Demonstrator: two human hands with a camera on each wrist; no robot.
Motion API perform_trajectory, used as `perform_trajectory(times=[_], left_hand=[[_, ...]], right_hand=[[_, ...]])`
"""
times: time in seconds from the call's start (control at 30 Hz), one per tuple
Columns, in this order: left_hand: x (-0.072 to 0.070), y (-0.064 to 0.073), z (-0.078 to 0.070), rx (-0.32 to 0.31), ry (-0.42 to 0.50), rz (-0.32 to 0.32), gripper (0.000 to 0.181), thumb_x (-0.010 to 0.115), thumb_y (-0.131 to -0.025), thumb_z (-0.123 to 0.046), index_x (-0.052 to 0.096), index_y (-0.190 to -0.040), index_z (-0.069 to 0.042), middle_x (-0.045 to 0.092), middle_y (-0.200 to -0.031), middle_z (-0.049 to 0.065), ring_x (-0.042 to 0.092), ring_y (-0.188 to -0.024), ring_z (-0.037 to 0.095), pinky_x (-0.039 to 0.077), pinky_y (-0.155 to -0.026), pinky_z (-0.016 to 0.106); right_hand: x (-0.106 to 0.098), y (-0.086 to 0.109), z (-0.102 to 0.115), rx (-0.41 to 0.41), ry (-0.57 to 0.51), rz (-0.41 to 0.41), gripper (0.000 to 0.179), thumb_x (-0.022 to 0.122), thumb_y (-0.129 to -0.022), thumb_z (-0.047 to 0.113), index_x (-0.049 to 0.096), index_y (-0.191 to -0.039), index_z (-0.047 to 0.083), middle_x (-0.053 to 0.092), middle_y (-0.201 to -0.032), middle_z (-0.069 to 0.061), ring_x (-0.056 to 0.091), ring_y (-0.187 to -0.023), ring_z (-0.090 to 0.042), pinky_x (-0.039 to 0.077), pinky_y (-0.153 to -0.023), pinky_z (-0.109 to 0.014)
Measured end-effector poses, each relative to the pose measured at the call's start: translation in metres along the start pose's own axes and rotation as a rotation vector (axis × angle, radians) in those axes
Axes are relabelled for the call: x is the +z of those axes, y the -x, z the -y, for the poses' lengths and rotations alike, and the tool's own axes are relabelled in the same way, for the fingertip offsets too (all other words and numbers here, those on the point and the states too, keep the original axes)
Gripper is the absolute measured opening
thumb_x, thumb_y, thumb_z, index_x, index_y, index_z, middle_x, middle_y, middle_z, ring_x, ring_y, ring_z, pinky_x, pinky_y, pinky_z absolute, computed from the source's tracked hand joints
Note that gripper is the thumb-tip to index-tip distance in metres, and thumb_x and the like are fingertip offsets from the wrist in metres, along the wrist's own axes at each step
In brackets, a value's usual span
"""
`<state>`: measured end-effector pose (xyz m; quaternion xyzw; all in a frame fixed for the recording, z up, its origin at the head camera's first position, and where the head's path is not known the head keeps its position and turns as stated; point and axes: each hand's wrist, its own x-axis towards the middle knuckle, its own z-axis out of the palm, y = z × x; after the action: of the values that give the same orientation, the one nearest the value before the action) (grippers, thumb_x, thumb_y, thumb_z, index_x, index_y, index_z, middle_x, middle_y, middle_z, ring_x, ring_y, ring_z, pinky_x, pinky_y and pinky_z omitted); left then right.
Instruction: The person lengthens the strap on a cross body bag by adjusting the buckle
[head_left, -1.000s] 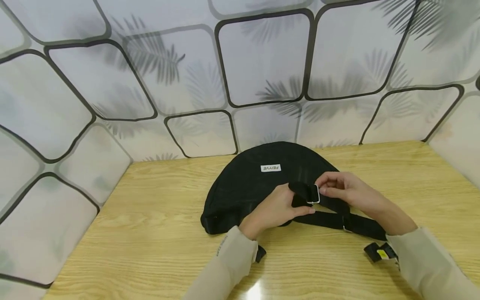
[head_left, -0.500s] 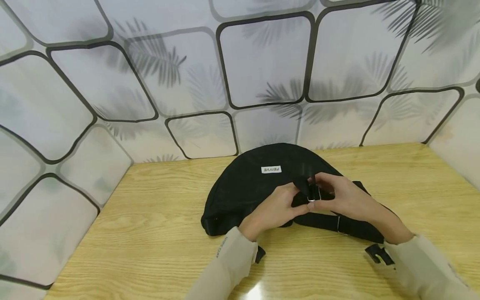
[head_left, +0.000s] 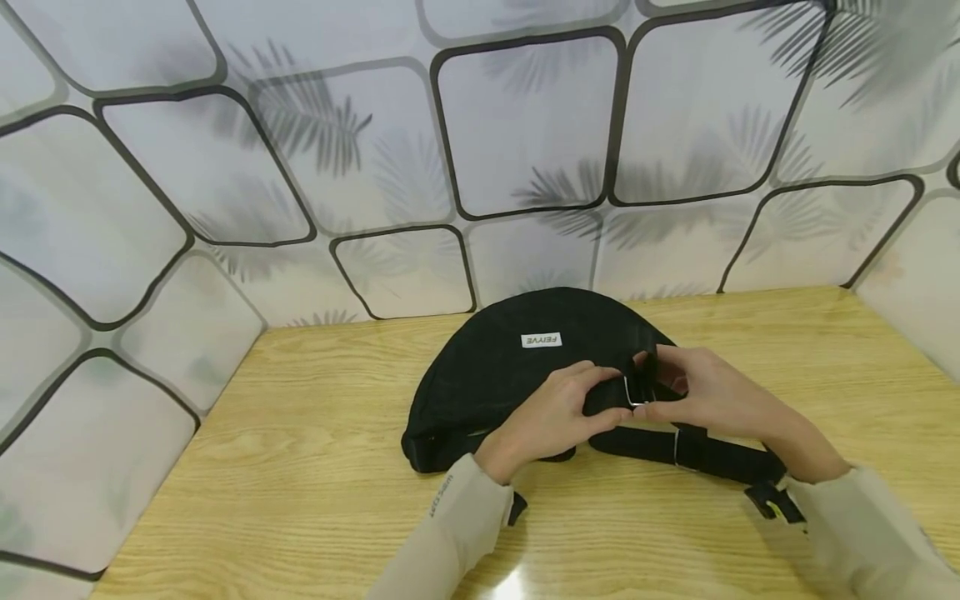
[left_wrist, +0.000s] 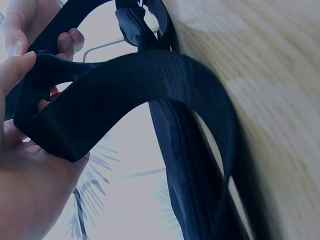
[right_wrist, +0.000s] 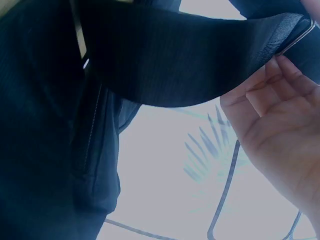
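A black half-moon bag point(head_left: 480, 375) with a small white label point(head_left: 541, 340) lies on the wooden table, its webbing strap lifted toward me. My left hand point(head_left: 551, 412) pinches the strap between thumb and fingers, just left of a metal strap slider point(head_left: 627, 390). At the slider's right side my right hand point(head_left: 712, 396) pinches the webbing, fingertips close to the metal frame. In the left wrist view the strap point(left_wrist: 150, 75) loops from the left hand down toward the table. The right wrist view shows the webbing point(right_wrist: 165, 55) sagging from the right fingers.
A second metal slider point(head_left: 676, 450) sits on the lower strap, in front of the bag. By the right sleeve lies a black buckle point(head_left: 776, 502) with a yellow spot. A black strap end point(head_left: 517, 508) shows beside the left sleeve. A patterned wall point(head_left: 525, 125) rises behind the table.
The right fingers have gone from the slider's edge to around the webbing there, and the right hand has shifted slightly right. The slider has turned and moved slightly right; the left hand barely moved.
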<state>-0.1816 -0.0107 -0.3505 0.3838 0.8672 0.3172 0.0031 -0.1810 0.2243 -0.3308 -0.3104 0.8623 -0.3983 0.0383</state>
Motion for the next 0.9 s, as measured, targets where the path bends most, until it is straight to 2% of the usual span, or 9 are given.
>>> perform_trajectory(times=[0.13,0.37,0.5,0.67,0.9], left_hand=[[-0.001,0.002,0.0,-0.007,-0.005,-0.002,0.047,0.066,-0.101,-0.031,0.059,-0.14,-0.004,0.062,-0.121,0.005,0.057,-0.097,0.007,0.044,-0.083,0.013],[-0.005,0.007,0.003,-0.011,-0.009,0.007,0.049,0.068,-0.1,-0.031,0.059,-0.14,-0.005,0.062,-0.124,0.005,0.059,-0.111,0.009,0.043,-0.094,0.015],[-0.007,0.01,0.005,0.0,0.012,0.002,0.047,0.069,-0.099,-0.028,0.06,-0.139,-0.004,0.063,-0.122,0.006,0.059,-0.11,0.011,0.044,-0.094,0.016],[-0.009,0.013,0.007,-0.002,0.032,0.017,0.046,0.068,-0.1,-0.028,0.06,-0.139,-0.004,0.063,-0.119,0.006,0.059,-0.105,0.01,0.044,-0.091,0.016],[-0.011,0.018,0.01,-0.014,0.039,0.039,0.047,0.068,-0.101,-0.028,0.058,-0.14,-0.004,0.062,-0.125,0.007,0.059,-0.114,0.013,0.044,-0.097,0.019]], right_hand=[[-0.005,0.004,-0.005,-0.002,0.033,-0.008,0.048,0.082,-0.086,0.015,0.062,-0.125,-0.005,0.069,-0.116,-0.01,0.068,-0.098,-0.014,0.056,-0.077,-0.032],[-0.012,0.014,-0.012,0.03,-0.022,-0.022,0.037,0.081,-0.086,0.01,0.063,-0.118,0.0,0.068,-0.096,-0.003,0.067,-0.083,-0.011,0.055,-0.069,-0.031],[-0.017,0.02,-0.018,0.04,-0.02,-0.031,0.033,0.08,-0.086,0.007,0.063,-0.113,0.001,0.064,-0.085,-0.001,0.064,-0.072,-0.012,0.051,-0.062,-0.03],[-0.02,0.026,-0.025,0.026,-0.026,-0.033,0.03,0.079,-0.086,0.004,0.062,-0.109,0.002,0.062,-0.082,0.001,0.062,-0.068,-0.013,0.049,-0.059,-0.029],[-0.024,0.038,-0.036,-0.011,-0.038,-0.05,0.026,0.079,-0.084,0.0,0.058,-0.098,0.008,0.055,-0.079,0.004,0.055,-0.063,-0.015,0.041,-0.054,-0.03]])
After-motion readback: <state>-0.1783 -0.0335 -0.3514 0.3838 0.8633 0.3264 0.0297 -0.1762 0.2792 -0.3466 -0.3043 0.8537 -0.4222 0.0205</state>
